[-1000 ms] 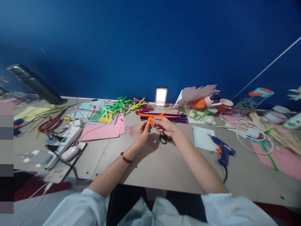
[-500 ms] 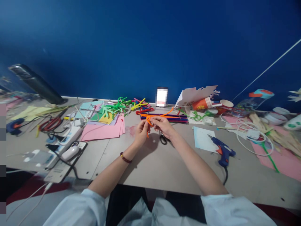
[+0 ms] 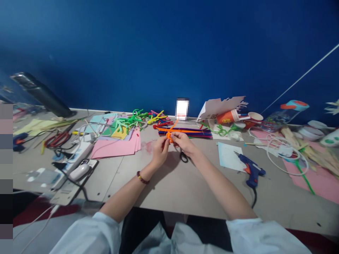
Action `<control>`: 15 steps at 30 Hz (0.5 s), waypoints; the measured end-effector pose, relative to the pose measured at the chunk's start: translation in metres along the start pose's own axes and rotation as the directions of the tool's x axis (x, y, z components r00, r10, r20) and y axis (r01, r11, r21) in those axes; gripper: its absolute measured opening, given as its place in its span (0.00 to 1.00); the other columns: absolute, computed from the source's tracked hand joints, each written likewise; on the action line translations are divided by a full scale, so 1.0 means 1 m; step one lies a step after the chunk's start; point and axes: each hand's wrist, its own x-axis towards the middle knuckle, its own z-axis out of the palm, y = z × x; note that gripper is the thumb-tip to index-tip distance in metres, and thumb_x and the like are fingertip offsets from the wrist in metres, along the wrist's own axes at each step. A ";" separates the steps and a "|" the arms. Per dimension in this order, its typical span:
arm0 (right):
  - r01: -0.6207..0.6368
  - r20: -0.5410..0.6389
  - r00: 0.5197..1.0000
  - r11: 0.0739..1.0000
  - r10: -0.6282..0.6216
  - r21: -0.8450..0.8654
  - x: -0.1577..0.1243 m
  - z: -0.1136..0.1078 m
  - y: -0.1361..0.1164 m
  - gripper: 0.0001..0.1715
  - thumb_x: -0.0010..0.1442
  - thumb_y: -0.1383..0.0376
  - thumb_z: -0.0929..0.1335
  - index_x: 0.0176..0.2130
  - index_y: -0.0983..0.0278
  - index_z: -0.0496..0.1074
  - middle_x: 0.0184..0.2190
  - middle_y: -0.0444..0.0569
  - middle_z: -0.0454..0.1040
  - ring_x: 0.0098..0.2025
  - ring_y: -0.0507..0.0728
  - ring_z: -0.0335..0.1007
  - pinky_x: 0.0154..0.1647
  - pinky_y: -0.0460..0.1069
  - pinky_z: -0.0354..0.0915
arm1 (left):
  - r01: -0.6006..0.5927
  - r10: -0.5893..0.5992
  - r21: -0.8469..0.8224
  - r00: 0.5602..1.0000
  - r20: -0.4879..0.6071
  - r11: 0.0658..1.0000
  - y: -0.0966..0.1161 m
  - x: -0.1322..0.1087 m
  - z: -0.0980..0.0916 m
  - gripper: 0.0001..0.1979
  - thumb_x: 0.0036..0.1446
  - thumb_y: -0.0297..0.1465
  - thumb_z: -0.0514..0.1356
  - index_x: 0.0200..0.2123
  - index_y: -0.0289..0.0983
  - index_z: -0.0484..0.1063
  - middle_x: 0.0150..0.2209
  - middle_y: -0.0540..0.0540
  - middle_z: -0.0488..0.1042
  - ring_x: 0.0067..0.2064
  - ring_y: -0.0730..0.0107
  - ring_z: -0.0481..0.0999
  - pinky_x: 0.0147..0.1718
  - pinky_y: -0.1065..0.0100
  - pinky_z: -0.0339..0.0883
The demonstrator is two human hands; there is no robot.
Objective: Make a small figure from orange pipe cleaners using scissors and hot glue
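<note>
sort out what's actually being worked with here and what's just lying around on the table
In use: orange fuzzy pipe cleaner, bent into a loop, pinched by the left hand and the right hand

Lying about: bundle of purple and blue pipe cleaners, black-handled scissors, blue hot glue gun, stack of pink paper sheets

Two hands (image 3: 160, 151), one orange pipe cleaner (image 3: 182, 131)

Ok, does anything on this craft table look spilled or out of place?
Yes: a faint pinkish-red smear marks the grey tabletop beside the stacked pink paper sheets, like a stain from a spill.
</note>
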 end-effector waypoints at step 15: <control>0.226 -0.091 0.964 0.948 -0.251 -0.226 0.000 0.001 -0.005 0.13 0.46 0.57 0.72 0.31 0.62 0.76 0.33 0.47 0.73 0.34 0.53 0.67 0.34 0.48 0.62 | 0.142 -0.141 -0.154 0.990 0.020 0.978 -0.004 0.002 0.001 0.20 0.57 0.48 0.53 0.25 0.37 0.67 0.18 0.53 0.61 0.19 0.78 0.59 0.19 0.73 0.53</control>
